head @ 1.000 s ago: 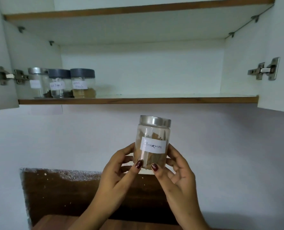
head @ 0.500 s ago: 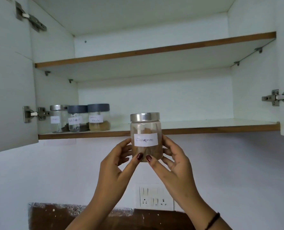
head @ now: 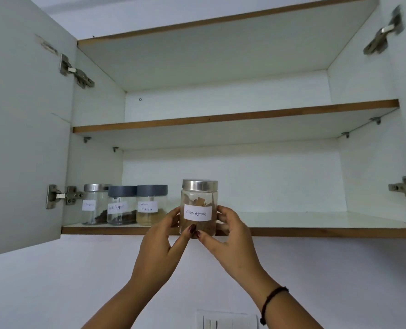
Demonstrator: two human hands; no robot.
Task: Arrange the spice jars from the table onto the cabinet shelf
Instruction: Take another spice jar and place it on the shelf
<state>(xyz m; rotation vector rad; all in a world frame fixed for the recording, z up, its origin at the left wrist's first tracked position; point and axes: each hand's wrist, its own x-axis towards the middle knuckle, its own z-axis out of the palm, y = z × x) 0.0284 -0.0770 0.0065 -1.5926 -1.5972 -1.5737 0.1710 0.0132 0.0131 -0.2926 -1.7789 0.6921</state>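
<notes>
A clear cinnamon jar (head: 198, 205) with a silver lid and a white label is held at the front edge of the lower cabinet shelf (head: 316, 231). My left hand (head: 161, 236) grips its left side and my right hand (head: 230, 233) grips its right side, both thumbs under the label. On the shelf's left end stand three labelled jars in a row: a silver-lidded jar (head: 94, 205), a grey-lidded black pepper jar (head: 121, 206) and a grey-lidded masala jar (head: 151, 205). The cinnamon jar is just right of the masala jar, apart from it.
The cabinet's left door (head: 24, 138) hangs open beside the jars, and a right door edge with hinges (head: 405, 187) shows at the far right. An upper shelf (head: 233, 115) sits above. A wall switch plate (head: 228, 320) is below, between my forearms.
Both hands have raised the cinnamon jar from below the shelf up to the shelf's front edge. The view has tilted upward, so the table is out of sight.
</notes>
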